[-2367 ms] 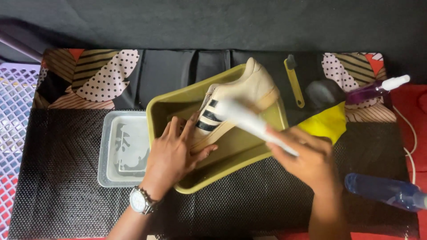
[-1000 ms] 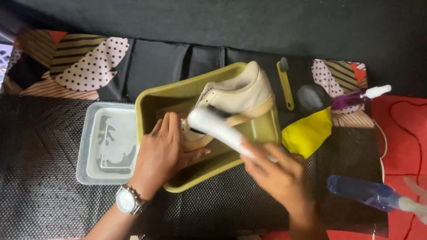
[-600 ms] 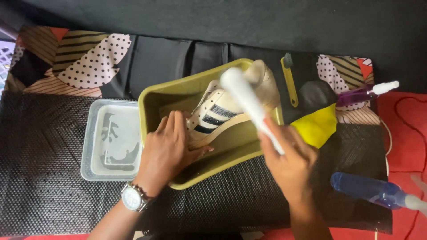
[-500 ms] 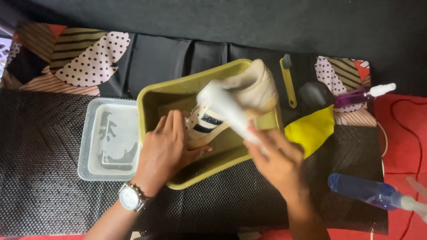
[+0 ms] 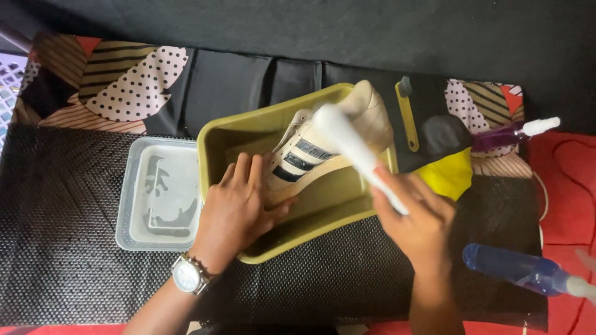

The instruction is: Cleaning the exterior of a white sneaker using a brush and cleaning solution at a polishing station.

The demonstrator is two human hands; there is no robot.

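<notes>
Black mesh matting covers the work surface, with dark cloth behind it and patterned fabric of dots and stripes along the far edge; a red cloth shows at the right.

Against the picture half a second back, the white brush has swung: its head now sits higher, over the middle of the sneaker, where before it lay lower against the striped side. The right hand has shifted a little to the right with it. The left hand has hardly moved.

The sneaker is cream-white with dark stripes on its side and a tan sole. It lies tilted on its side inside the olive-green plastic tub, toe toward the far right corner. The left hand presses flat on the near end of the shoe, fingers spread and not closed around it; a wristwatch sits on that wrist. The right hand is closed round the brush handle, and the blurred brush head appears to touch the shoe's upper, though the blur makes contact hard to confirm.

Just left of the tub stands a clear shallow container holding some water. Beyond the tub lie a yellow-handled small brush, a dark pad and a yellow cloth. A purple spray bottle rests at the far right, and a blue spray bottle lies nearer on the right.
</notes>
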